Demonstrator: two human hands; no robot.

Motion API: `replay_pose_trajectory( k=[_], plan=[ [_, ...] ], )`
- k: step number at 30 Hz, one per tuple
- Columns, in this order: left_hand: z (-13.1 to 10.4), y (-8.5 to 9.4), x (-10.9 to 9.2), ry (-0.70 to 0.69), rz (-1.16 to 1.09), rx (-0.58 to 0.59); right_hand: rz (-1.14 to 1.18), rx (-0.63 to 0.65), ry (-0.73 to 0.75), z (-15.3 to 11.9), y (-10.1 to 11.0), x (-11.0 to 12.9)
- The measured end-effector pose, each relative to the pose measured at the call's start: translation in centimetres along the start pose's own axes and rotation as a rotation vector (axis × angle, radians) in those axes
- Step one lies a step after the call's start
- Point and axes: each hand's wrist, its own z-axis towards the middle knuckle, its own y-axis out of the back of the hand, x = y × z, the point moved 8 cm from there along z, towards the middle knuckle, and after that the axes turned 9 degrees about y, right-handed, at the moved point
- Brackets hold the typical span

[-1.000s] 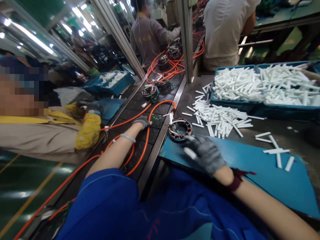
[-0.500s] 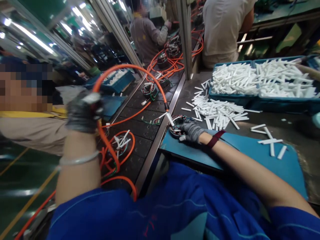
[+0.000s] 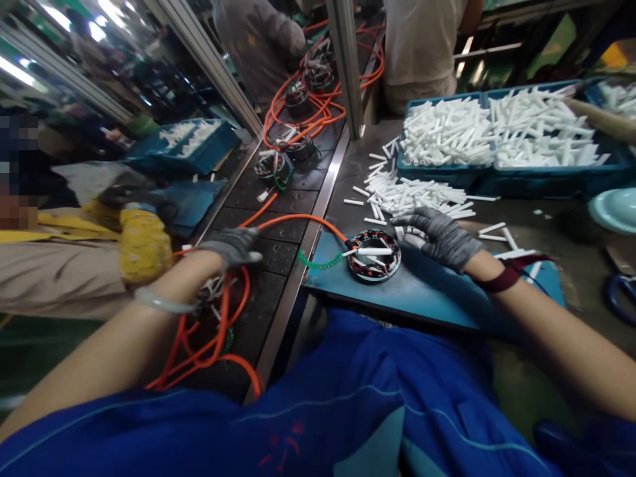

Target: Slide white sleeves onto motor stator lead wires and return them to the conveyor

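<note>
head view: red-and-black round coil (image 3: 392,258) with white tubes (image 3: 375,252); right hand (image 3: 438,236) loosely open, left hand (image 3: 230,247) unclear.

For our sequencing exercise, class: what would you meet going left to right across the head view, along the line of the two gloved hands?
Yellow patterned cloth sleeve, left hand in grey glove, black-and-red wound ring, right hand in grey glove, rounded pale-turquoise object.
</note>
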Motion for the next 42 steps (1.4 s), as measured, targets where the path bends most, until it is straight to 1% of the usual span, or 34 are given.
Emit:
replay_pose_trajectory(
  k=[1,2,3,4,5,6,7,8,9,10,11,12,14,15,17,19,21,24,25,26,28,30,31,33,34,35,36,39,40,42],
  plan=[
    [-0.7,-2.2,-2.7,-0.102,-0.001,0.078,-0.02,-0.033,-0.031,-1.0,0.4,0.3],
    [-1.9,-4.2,-5.5,-0.21,-0.002,0.155,-0.035,-0.044,-0.057,-1.9,0.6,0.8],
    [-3.5,-5.9,-8.5,-0.352,-0.003,0.243,-0.038,-0.045,-0.079,-2.6,0.5,1.2],
    [-6.0,-7.0,-12.1,-0.631,-0.033,0.341,-0.031,-0.046,-0.098,-3.2,0.2,1.7],
    [-8.6,-7.3,-15.1,-0.887,-0.106,0.42,-0.021,-0.05,-0.118,-3.6,-0.2,2.0],
    [-10.1,-6.9,-17.2,-1.043,-0.19,0.429,-0.008,-0.057,-0.135,-3.7,-0.6,2.3],
    [-10.6,-6.0,-18.7,-1.123,-0.282,0.387,0.005,-0.063,-0.152,-3.8,-1.0,2.4],
    [-10.0,-5.1,-19.7,-1.121,-0.379,0.319,0.018,-0.073,-0.168,-3.7,-1.4,2.5],
    [-8.6,-4.3,-20.2,-1.057,-0.467,0.237,0.032,-0.088,-0.184,-3.6,-1.8,2.4],
    [-7.0,-3.8,-20.4,-0.972,-0.542,0.169,0.05,-0.097,-0.198,-3.4,-2.1,2.3],
    [-5.5,-3.7,-20.5,-0.902,-0.596,0.14,0.068,-0.102,-0.212,-3.2,-2.4,2.1],
    [-4.3,-4.1,-20.7,-0.859,-0.621,0.14,0.08,-0.097,-0.227,-3.0,-2.7,1.8],
    [-3.0,-5.6,-21.2,-0.839,-0.576,0.179,0.068,-0.049,-0.242,-2.7,-3.1,1.5],
    [-2.9,-6.4,-21.6,-0.837,-0.516,0.189,0.042,-0.016,-0.236,-2.4,-3.2,1.5],
    [-2.7,-7.5,-21.9,-0.767,-0.381,0.15,-0.014,0.036,-0.2,-2.0,-3.2,1.6],
    [-2.6,-7.6,-21.8,-0.65,-0.31,0.085,-0.031,0.058,-0.153,-1.5,-3.0,1.9],
    [-2.6,-7.2,-21.5,-0.571,-0.328,0.081,0.004,0.074,-0.128,-1.1,-3.0,2.0],
    [-2.9,-7.0,-20.9,-0.542,-0.392,0.161,0.061,0.088,-0.121,-0.9,-3.1,1.7],
    [-2.9,-7.0,-20.5,-0.521,-0.395,0.169,0.076,0.096,-0.118,-1.0,-3.1,1.5],
    [-2.8,-7.0,-19.9,-0.486,-0.387,0.153,0.094,0.104,-0.12,-1.3,-3.3,1.3],
    [-2.6,-6.9,-18.5,-0.393,-0.388,0.079,0.149,0.128,-0.144,-2.0,-3.8,0.9],
    [-2.6,-6.9,-17.6,-0.327,-0.467,0.027,0.188,0.12,-0.189,-2.9,-4.0,0.7],
    [-2.7,-7.0,-17.4,-0.317,-0.528,0.037,0.185,0.069,-0.216,-3.3,-3.7,0.6],
    [-2.8,-7.6,-17.6,-0.32,-0.639,0.096,0.134,-0.093,-0.233,-3.7,-2.5,0.7],
    [-2.9,-7.8,-17.7,-0.326,-0.671,0.124,0.105,-0.169,-0.215,-3.6,-1.9,1.0],
    [-2.9,-7.9,-17.9,-0.329,-0.689,0.136,0.092,-0.215,-0.177,-3.3,-1.5,1.4],
    [-2.8,-7.9,-17.9,-0.329,-0.701,0.133,0.096,-0.219,-0.123,-2.7,-1.6,1.8],
    [-2.7,-7.7,-17.8,-0.34,-0.721,0.084,0.188,-0.102,0.032,-0.5,-3.0,2.8],
    [-2.7,-7.6,-17.7,-0.347,-0.717,0.07,0.234,-0.074,0.058,0.1,-3.4,2.8],
    [-2.8,-7.6,-17.5,-0.373,-0.693,0.051,0.348,-0.049,0.061,1.2,-4.1,2.5]
  ],
)
